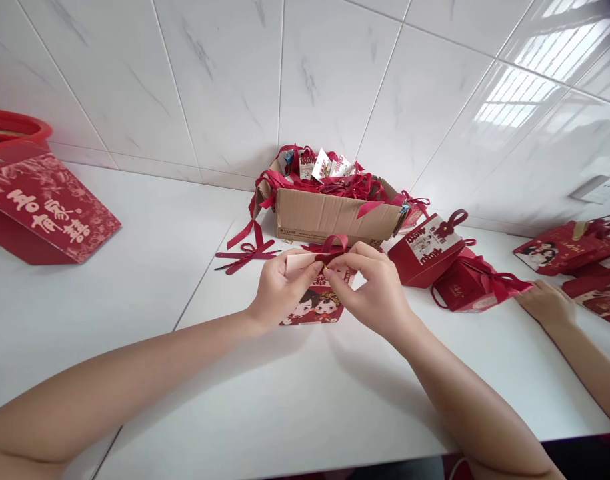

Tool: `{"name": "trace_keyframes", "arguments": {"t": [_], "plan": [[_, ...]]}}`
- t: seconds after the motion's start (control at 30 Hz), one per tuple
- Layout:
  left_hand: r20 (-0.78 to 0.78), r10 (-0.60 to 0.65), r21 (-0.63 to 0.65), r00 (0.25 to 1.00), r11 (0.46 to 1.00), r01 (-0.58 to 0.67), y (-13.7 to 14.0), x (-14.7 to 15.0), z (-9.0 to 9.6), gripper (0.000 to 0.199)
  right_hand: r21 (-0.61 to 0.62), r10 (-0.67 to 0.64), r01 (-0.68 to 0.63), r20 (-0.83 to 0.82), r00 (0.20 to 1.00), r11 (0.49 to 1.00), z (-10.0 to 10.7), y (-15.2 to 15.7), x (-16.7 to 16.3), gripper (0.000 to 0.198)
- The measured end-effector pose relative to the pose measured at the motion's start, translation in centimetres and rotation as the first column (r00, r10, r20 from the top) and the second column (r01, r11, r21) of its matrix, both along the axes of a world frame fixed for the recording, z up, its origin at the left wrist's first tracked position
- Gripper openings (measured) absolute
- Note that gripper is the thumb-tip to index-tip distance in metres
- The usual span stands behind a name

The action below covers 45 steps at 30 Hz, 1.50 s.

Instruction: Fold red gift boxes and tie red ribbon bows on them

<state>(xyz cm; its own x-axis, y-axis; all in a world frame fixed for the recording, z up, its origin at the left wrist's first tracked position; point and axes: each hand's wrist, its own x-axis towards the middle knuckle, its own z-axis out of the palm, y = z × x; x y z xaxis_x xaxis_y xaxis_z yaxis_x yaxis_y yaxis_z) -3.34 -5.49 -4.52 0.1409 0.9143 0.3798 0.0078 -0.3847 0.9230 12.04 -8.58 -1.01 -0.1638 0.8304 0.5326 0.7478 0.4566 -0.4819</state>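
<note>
A small red gift box [315, 307] with a cartoon couple on its front stands upright on the white table, pale pink at the top. My left hand [285, 283] is closed at its upper left edge, thumb and fingers pinching the red ribbon [339, 241] that loops above the box. My right hand [377, 283] meets it from the other side, thumb and forefinger pinched on the ribbon as well. Between the two thumbs shows a tiny gold-coloured bit, too small to make out. Fingers cover much of the box top.
Behind the hands, an open cardboard box [329, 213] overflows with red ribbons and tags. Loose ribbon bows [248, 255] lie at its left. Finished-looking red boxes [425, 257] stand at right, near another person's hand [547, 303]. A larger red box [49, 213] stands at far left.
</note>
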Motion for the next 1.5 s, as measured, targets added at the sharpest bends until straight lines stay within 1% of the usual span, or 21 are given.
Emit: {"name": "trace_keyframes", "arguments": {"t": [0.13,0.33,0.47,0.8,0.97,1.07,1.17,1.3,1.33,1.4,1.47,1.5], "plan": [[0.013,0.001,0.004,1.000,1.000,-0.001,0.1,-0.1,-0.2,0.027,0.022,0.005,-0.005,0.017,1.000,1.000,-0.1,0.1,0.1,0.009],[0.034,-0.007,0.002,0.999,1.000,0.007,0.1,0.0,-0.4,0.022,0.010,0.008,-0.008,0.044,0.999,1.000,0.0,0.0,0.1,0.009],[0.030,0.011,0.011,1.000,1.000,-0.011,0.2,0.0,-0.7,0.022,-0.005,0.005,-0.004,0.033,0.999,1.000,0.1,0.0,0.1,0.009],[0.004,-0.007,0.033,1.000,0.999,0.007,0.2,-0.1,-0.6,0.023,-0.029,-0.034,0.035,0.027,0.999,0.999,0.1,0.0,0.0,0.010],[-0.022,0.011,0.058,1.000,0.998,-0.009,0.0,0.0,-0.5,0.021,-0.036,-0.065,0.065,-0.006,0.998,0.997,0.0,0.1,0.0,0.009],[-0.033,-0.003,0.054,0.999,0.999,0.004,0.1,0.0,-0.6,0.022,-0.036,-0.067,0.066,-0.024,0.997,0.997,0.0,0.0,0.0,0.008],[-0.016,-0.012,0.043,1.000,0.999,0.012,0.1,0.0,-0.9,0.021,-0.014,-0.082,0.082,-0.002,0.997,0.997,0.2,0.0,0.3,0.012],[0.006,-0.014,0.033,1.000,0.999,0.014,0.0,-0.1,-1.2,0.021,0.072,-0.137,0.134,0.037,0.990,0.988,0.5,0.1,0.9,0.016],[0.006,-0.020,0.034,1.000,0.999,0.020,0.0,-0.1,-1.3,0.021,0.066,-0.129,0.127,0.030,0.991,0.990,0.6,0.2,1.1,0.019],[0.006,-0.029,0.036,1.000,0.999,0.029,-0.1,-0.2,-1.3,0.020,-0.007,-0.065,0.065,-0.009,0.998,0.998,0.6,0.3,1.2,0.020],[0.012,-0.027,0.037,1.000,0.999,0.026,-0.1,-0.3,-1.4,0.020,-0.085,0.013,-0.018,-0.060,0.998,0.996,0.5,0.4,1.2,0.014],[0.015,-0.025,0.031,1.000,0.999,0.024,-0.1,-0.4,-1.4,0.020,-0.098,0.042,-0.049,-0.076,0.996,0.994,0.4,0.4,1.1,0.011]]}}
